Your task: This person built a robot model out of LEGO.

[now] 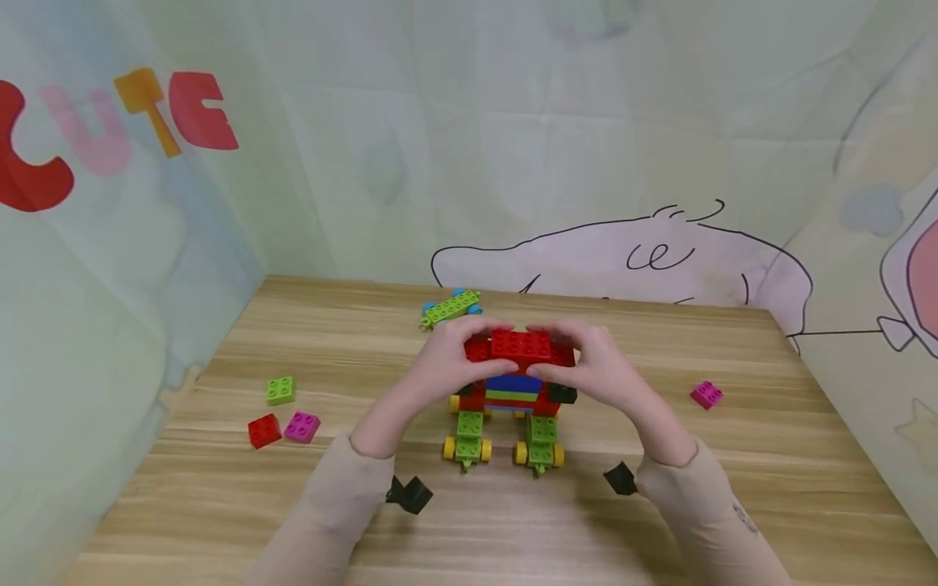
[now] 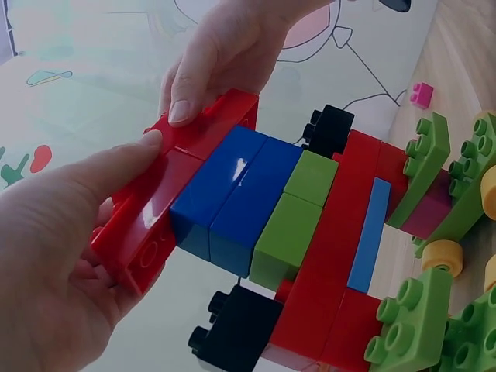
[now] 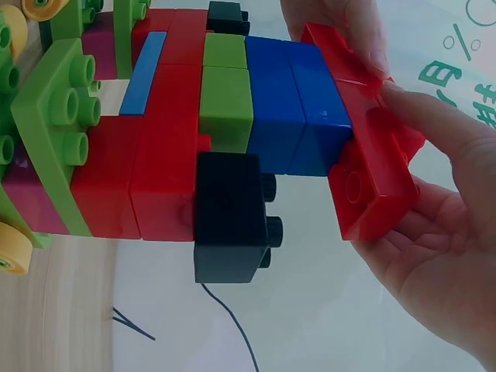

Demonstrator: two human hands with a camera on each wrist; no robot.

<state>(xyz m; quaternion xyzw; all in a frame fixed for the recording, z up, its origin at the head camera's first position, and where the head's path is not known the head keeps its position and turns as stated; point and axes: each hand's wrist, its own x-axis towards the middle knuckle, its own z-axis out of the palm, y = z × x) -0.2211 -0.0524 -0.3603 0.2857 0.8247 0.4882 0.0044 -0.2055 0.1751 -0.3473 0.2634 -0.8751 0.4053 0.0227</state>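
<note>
A toy building-brick model stands on green wheeled bases (image 1: 541, 443) with yellow wheels. Its column stacks blue bricks (image 2: 225, 182), lime green bricks (image 2: 287, 232) and a wide red section (image 3: 167, 147), with a black brick (image 3: 229, 217) at either side. Red bricks (image 1: 520, 343) form the top. Both hands grip this red top from opposite sides: the left hand (image 1: 449, 362) with its thumb along the near face, the right hand (image 1: 592, 365) mirroring it. The two thumb tips nearly meet at the middle. Most of the other fingers are hidden behind the bricks.
Behind the model sits a lime green wheeled base (image 1: 452, 308) with blue wheels. Green (image 1: 280, 391), red (image 1: 264, 430) and magenta (image 1: 302, 427) bricks lie on the left of the wooden table (image 1: 220, 513). Another magenta brick (image 1: 707, 395) lies right. Printed cloth hangs behind.
</note>
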